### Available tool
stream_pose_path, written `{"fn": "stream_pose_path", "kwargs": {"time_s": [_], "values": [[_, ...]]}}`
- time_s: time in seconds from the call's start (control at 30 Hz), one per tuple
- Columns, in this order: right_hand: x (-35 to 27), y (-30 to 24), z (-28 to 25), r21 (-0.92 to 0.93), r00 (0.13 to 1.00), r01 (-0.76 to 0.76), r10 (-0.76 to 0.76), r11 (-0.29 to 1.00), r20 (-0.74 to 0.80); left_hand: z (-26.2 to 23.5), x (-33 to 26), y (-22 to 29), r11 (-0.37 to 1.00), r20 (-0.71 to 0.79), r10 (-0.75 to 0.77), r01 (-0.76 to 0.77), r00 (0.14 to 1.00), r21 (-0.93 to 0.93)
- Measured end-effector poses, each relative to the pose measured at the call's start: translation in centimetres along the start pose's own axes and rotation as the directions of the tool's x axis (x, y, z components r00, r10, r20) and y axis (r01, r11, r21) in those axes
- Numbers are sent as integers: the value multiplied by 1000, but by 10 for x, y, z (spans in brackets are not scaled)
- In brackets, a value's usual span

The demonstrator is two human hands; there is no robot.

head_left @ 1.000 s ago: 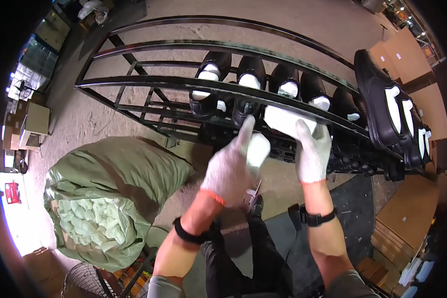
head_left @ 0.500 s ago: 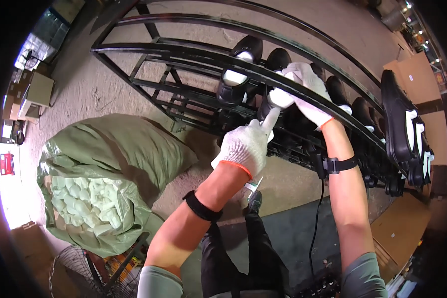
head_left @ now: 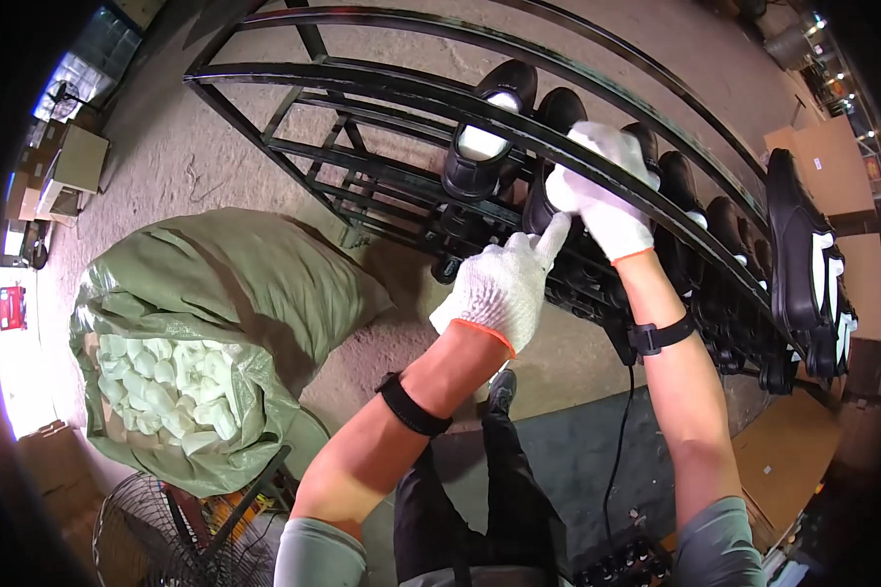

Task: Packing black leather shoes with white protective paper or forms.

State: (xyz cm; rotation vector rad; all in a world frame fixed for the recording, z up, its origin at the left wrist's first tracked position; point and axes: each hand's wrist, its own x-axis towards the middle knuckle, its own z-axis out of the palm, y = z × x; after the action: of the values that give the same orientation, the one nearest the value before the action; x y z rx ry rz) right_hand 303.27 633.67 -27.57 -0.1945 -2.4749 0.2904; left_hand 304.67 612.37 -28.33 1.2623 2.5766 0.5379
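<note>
Both my hands wear white knit gloves with orange cuffs. My left hand (head_left: 504,289) is at the heel of a black shoe (head_left: 538,203) on the rack, index finger stretched up against its collar and the other fingers curled. My right hand (head_left: 612,191) reaches over the rack's bar into the same shoe's opening, closed around a white shoe insert that it mostly hides. Left of it stands another black shoe (head_left: 472,183) with a white insert (head_left: 485,140) in its opening. The black metal rack (head_left: 362,83) carries them both.
More black shoes (head_left: 677,178) line the rack to the right; a black shoe with white stripes (head_left: 795,245) stands at its right end. A green sack (head_left: 235,284) full of white inserts (head_left: 166,382) lies at left, above a wire fan (head_left: 137,533). Cardboard boxes (head_left: 832,161) stand at right.
The rack and shoes sit slightly further right in view. My right hand has come down closer over the shoe opening, covering the white insert that showed before. My left finger stays at the heel.
</note>
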Motion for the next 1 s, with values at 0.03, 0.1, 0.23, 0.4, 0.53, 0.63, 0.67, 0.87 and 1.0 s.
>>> {"fn": "stream_pose_path", "kwargs": {"time_s": [0.03,0.1,0.23,0.4,0.53,0.63,0.67,0.87,1.0], "values": [[3,5,-7,144,985,-165,170,976,-22,0,-1,-1,1000,-5,6,-6,1000,4],[10,0,-19,155,983,-157,140,975,119,1,-4,-3,1000,-4,13,-13,1000,23],[8,-6,-2,274,996,65,-77,960,33,6,-10,-3,1000,-37,21,-21,999,-5],[17,-32,-28,363,986,-66,3,930,170,-1,-8,-2,999,22,-18,17,1000,37],[3,-4,-29,198,953,-149,87,969,289,-5,-10,0,999,1,-19,19,1000,39],[-14,8,-12,121,981,31,-54,992,188,8,-9,-3,1000,-40,-19,19,999,-7],[-18,11,-8,154,990,37,-56,987,126,9,-8,-3,999,-24,-31,30,999,-20],[-35,10,-12,198,996,-78,67,977,61,13,-9,-3,1000,-73,-18,20,997,19],[-23,28,-15,176,960,-103,52,979,276,7,-12,-3,1000,-65,-10,9,998,-8]]}}
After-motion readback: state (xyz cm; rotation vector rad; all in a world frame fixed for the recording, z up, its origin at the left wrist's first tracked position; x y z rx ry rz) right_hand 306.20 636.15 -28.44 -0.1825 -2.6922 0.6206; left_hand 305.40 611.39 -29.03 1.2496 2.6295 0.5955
